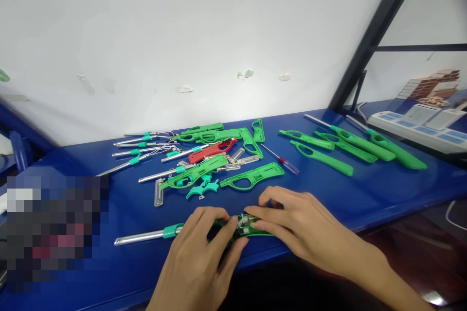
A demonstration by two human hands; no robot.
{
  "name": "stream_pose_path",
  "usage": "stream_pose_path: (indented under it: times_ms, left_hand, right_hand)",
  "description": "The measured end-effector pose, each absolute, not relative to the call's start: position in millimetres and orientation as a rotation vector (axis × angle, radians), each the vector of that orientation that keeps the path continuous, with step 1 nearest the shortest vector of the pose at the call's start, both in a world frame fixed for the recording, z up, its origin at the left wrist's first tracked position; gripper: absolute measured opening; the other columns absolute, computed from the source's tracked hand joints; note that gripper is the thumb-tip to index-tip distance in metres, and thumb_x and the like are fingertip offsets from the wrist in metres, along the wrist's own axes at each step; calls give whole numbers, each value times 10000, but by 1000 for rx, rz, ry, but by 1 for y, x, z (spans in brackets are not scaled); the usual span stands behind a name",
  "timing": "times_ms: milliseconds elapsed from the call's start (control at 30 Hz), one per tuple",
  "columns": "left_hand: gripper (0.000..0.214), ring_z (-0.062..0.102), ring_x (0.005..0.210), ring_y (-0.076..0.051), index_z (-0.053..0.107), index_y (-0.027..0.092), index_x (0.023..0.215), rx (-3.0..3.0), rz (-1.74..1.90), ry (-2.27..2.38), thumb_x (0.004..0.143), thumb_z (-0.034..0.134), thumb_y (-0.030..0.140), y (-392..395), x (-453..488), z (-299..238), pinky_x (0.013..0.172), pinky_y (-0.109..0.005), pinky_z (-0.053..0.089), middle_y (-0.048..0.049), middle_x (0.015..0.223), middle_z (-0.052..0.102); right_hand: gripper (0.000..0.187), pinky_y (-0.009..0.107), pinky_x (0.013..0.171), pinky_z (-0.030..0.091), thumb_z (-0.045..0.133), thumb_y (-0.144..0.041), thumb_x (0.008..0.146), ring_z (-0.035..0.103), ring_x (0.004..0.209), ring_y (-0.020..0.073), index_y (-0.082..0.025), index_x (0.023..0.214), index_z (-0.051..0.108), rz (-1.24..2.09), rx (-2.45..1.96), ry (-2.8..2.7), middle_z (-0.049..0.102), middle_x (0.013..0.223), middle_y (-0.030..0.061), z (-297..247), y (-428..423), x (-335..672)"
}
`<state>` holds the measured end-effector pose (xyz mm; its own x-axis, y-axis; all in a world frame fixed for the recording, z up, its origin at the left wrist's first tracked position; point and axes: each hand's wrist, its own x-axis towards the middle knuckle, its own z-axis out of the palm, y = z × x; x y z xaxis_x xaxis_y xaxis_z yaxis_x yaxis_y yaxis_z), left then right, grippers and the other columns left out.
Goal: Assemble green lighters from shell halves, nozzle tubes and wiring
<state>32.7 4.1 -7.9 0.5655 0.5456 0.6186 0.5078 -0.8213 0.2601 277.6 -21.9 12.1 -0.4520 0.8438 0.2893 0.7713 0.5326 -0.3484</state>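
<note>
Near the table's front edge lies an opened green gas lighter (260,232), its metal tube (142,238) pointing left. My left hand (204,248) is closed around the middle of the handle shell, thumb and fingers pinching its sides. My right hand (302,223) has its fingertips closed on a clear fuel tank (245,220) seated at the shell's right part. My fingers cover much of the inside of the handle. Behind my hands lie a green half shell (255,177) and teal triggers (203,188).
Several metal tubes with wires (142,145) lie back left, beside green shells and a red shell (211,151). A screwdriver (286,164) lies mid-table. Shells and closed lighters (365,145) sit right, before a power strip (419,129). A blurred dark area (54,233) is at left.
</note>
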Motion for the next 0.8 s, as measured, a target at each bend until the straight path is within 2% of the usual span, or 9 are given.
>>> stream_pose_path:
  times_ms: [233,433,800]
  left_hand:
    - [129,669,901,-215,707,200,1143,2728,1130,914,1038,636,179,5,31,-9,745,-357,638,-80,1054,659]
    - [208,671,958,-230,689,217,1233,2792,1040,911,1029,668,183,6,27,-11,793,-380,629,-86,1102,676]
    - [210,670,958,-224,683,205,1237,2809,1044,865,1031,666,167,7,28,-11,815,-390,622,-82,1105,685]
  right_hand:
    - [331,289,775,512,491,-402,1144,694,939,165,-323,1345,741,380,-1337,-2315,666,1113,22,12,-21,278]
    - [326,284,770,533,514,-382,1136,705,916,167,-312,1349,751,343,-1324,-2283,682,1104,30,9,-22,278]
    - [333,298,773,521,496,-378,1143,704,898,165,-317,1376,726,368,-1337,-2288,678,1127,27,8,-21,279]
